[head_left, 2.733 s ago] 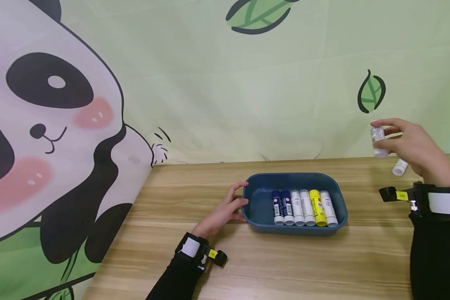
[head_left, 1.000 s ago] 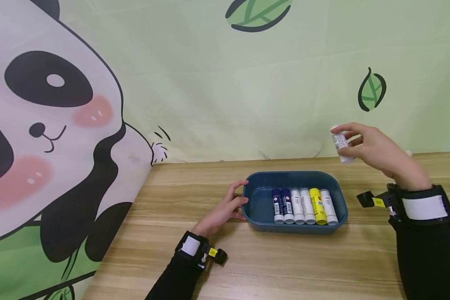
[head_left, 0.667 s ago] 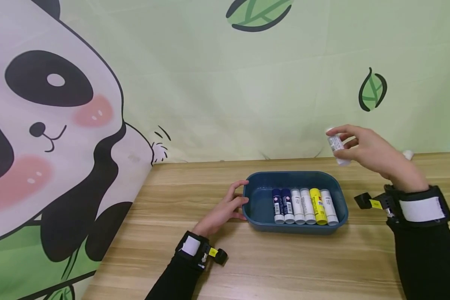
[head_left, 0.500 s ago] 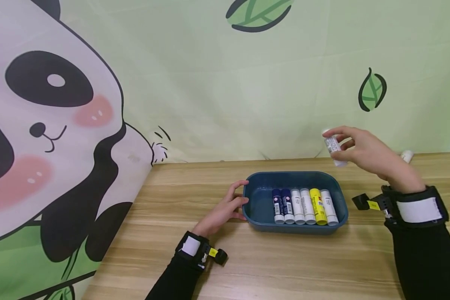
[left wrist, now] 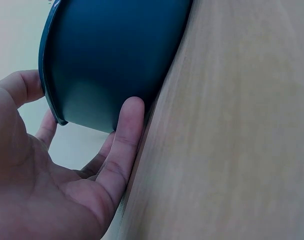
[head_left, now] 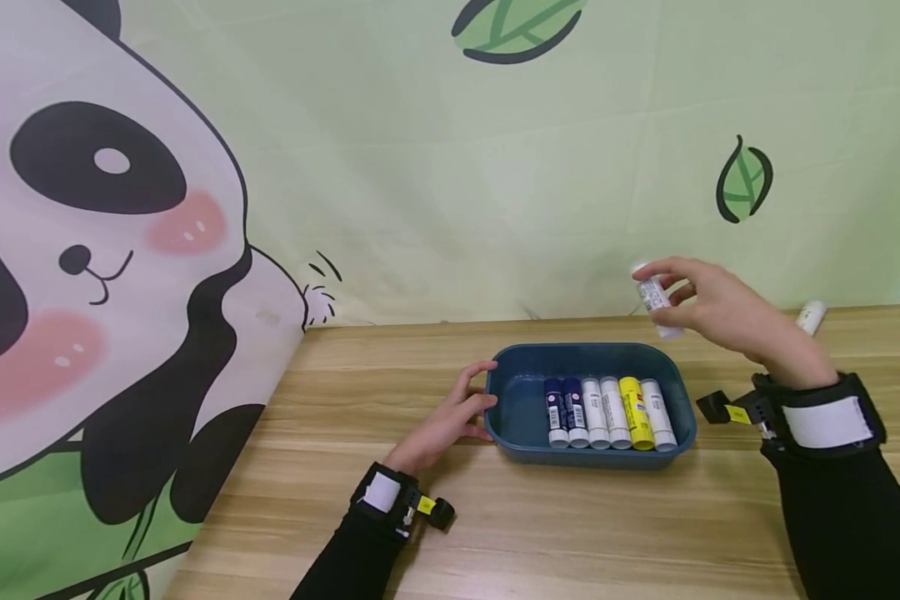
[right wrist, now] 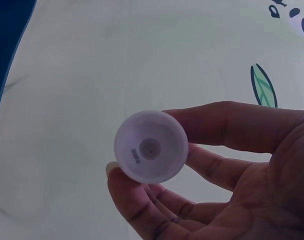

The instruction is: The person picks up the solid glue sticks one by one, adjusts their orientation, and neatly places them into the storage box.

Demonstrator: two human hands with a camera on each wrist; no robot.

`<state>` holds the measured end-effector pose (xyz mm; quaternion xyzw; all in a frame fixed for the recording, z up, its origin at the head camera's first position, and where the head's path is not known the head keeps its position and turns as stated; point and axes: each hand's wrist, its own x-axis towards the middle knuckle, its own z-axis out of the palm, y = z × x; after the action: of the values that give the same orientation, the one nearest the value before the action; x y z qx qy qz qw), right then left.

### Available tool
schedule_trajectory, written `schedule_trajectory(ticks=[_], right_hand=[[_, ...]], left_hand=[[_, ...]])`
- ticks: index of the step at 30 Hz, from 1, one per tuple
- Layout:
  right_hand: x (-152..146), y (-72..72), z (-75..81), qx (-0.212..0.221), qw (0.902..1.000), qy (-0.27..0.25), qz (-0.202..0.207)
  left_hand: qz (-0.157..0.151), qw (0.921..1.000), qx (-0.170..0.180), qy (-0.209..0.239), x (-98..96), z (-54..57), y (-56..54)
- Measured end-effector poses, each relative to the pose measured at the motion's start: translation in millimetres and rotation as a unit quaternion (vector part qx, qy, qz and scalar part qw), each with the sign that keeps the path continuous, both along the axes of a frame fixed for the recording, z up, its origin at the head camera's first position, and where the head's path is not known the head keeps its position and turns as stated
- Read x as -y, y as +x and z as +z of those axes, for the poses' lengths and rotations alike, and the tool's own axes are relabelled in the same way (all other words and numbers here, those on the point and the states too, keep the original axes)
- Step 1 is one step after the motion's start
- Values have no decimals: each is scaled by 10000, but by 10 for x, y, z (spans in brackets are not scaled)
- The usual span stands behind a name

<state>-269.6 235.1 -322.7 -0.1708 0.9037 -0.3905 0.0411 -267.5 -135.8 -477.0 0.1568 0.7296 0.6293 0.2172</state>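
My right hand [head_left: 708, 304] pinches a white glue stick [head_left: 654, 296] with printed text. Index finger is at its upper end, thumb near the lower. It hangs tilted in the air above and behind the right part of a dark blue plastic bin [head_left: 525, 458]. One round end of that glue stick [right wrist: 151, 147] faces the camera in the right wrist view. At the bin's left end, my left hand [head_left: 438, 425] touches rim and outer wall with spread fingers. Inside lie several glue sticks side by side: navy [head_left: 555, 412], white [head_left: 594, 415] and one yellow [head_left: 635, 415].
Another white glue stick [head_left: 812, 317] lies at the table's back right, partly hidden behind my right wrist. The wooden table [head_left: 540, 533] ends at the back against a pale green cloth [head_left: 570, 208] printed with a panda and leaves.
My right hand has carried the white glue stick left and slightly down, toward the bin. The glue stick on the table shows more as the arm moves away. My left hand and the bin stay put.
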Motion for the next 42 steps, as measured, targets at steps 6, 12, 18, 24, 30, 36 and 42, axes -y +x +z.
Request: schedule_trajectory(ticks=[6, 12, 18, 24, 30, 36, 42], right_hand=[[78, 10, -19, -95, 9999, 41, 110], [145, 19, -39, -142, 9997, 21, 197], [241, 20, -65, -145, 9993, -8, 343], [326, 32, -85, -144, 9990, 1, 431], [384, 47, -84, -110, 9990, 10, 440], [391, 50, -78, -80, 9990, 1, 444], [384, 44, -98, -58, 9990, -27, 445]], left_hand=[[-13, 10000, 18, 30, 0, 5, 1], [-5, 10000, 18, 22, 2, 2, -4], [1, 10000, 0, -3, 7, -2, -2], [-29, 10000, 3, 3, 6, 3, -4], [-39, 10000, 26, 15, 7, 8, -9], [0, 10000, 7, 61, 4, 12, -6], [13, 9999, 2, 120, -10, 1, -11]])
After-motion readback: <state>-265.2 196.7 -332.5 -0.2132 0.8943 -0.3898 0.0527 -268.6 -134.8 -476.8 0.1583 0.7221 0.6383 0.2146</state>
